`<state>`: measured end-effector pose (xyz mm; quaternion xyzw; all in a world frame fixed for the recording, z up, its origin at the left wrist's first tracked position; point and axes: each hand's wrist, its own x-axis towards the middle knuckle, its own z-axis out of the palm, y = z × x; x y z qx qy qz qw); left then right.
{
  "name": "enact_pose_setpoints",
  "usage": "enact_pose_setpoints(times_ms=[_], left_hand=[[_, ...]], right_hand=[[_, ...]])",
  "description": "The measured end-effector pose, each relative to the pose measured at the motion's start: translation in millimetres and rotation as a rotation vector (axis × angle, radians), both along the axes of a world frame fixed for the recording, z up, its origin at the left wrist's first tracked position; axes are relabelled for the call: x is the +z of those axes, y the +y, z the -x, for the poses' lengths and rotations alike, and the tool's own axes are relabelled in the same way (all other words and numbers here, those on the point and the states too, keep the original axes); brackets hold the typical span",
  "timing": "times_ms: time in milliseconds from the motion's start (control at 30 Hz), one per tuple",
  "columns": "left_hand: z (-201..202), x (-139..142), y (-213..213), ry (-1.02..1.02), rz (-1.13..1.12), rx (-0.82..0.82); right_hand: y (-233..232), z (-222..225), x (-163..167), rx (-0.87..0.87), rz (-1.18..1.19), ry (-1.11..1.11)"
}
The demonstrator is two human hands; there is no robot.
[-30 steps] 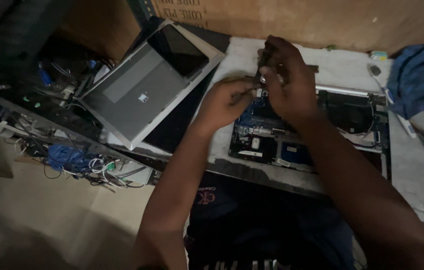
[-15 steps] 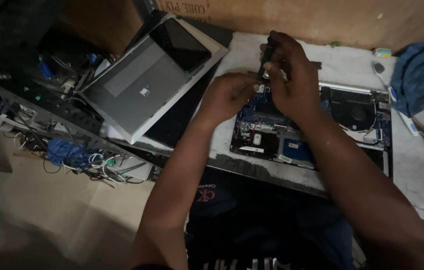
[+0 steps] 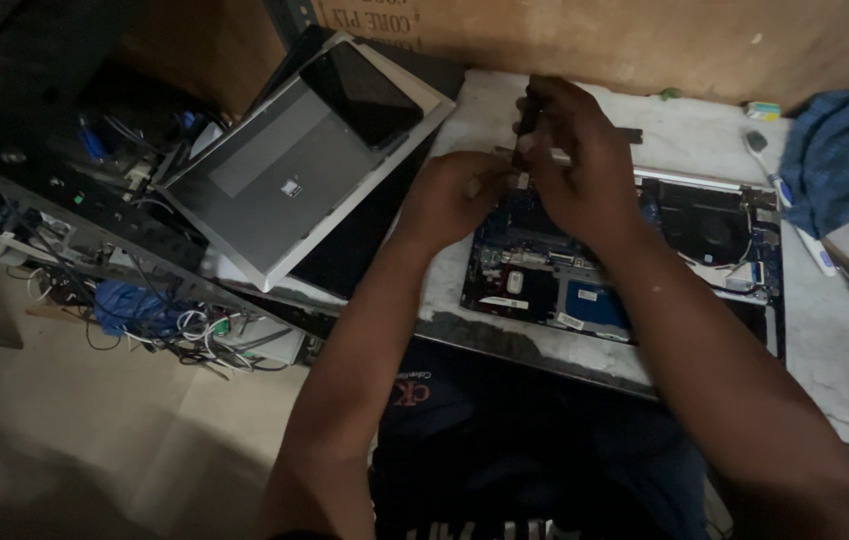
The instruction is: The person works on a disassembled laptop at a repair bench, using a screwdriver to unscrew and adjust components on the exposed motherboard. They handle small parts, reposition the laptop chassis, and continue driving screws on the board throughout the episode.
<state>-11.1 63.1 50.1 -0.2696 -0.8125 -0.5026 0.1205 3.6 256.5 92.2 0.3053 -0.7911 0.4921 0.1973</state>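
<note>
The right hand [image 3: 584, 175] grips a dark screwdriver [image 3: 527, 125] upright over the opened laptop [image 3: 704, 240]; the left hand [image 3: 454, 195] pinches near its tip. Best kept vertical, pressure light.

Dim light falls on a pale, scuffed counter [image 3: 844, 360] against a brown board wall [image 3: 584, 40], above a beige floor [image 3: 134, 440] strewn with tangled cables [image 3: 144, 320].

Opened laptop [image 3: 634, 255]: upper left part hidden under right hand [image 3: 579, 165] and left hand [image 3: 454, 195]. Dark tool [image 3: 527, 120]: tip hidden, kind unclear. Blue cloth [image 3: 844, 150]: cut off at right edge. Cable tangle [image 3: 159, 320]: too dim to sort.
</note>
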Motion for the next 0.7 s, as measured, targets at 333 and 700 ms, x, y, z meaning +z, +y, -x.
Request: enact_pose_setpoints(times_ms=[333, 700], left_hand=[[5, -4, -1, -0.049, -0.021, -0.027], [18, -25, -7, -0.086, -0.15, -0.092]], right_hand=[[-10, 1, 4, -0.125, -0.09, 0.078], [-18, 12, -9, -0.116, -0.058, 0.059]])
